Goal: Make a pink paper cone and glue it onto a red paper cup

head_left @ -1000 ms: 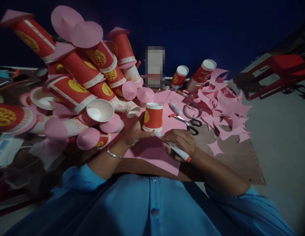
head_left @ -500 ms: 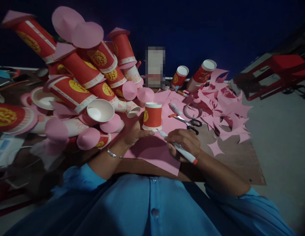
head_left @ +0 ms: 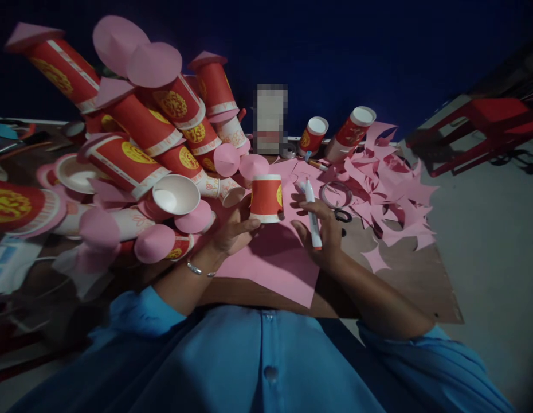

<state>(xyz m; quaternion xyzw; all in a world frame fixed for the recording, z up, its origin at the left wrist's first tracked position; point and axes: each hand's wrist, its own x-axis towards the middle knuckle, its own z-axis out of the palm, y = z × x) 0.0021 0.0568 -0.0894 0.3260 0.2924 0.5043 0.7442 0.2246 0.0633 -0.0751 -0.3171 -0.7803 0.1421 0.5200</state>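
My left hand (head_left: 235, 232) holds a red paper cup (head_left: 266, 198) with white bands and a yellow emblem by its lower left edge. The cup is upside down, its wide rim toward me, over a pink paper sheet (head_left: 275, 252). To its right, my right hand (head_left: 322, 229) holds a white marker (head_left: 312, 215) with a red end, tip pointing away from me. The fingers of that hand are loosely spread around the marker, apart from the cup. Just beyond them, a pair of scissors (head_left: 343, 215) is mostly hidden by the hand.
Stacked red cups with pink paper cones (head_left: 153, 63) fill the left side. Pink paper scraps (head_left: 382, 183) are heaped at right, beside a tape roll (head_left: 335, 195). Two cup stacks (head_left: 313, 135) stand at the back. A red stool (head_left: 490, 126) is on the floor at right.
The cup has turned in my left hand, its emblem shifting from the left side to the right. My right hand has drawn the marker away from the rim and tilted it upright.
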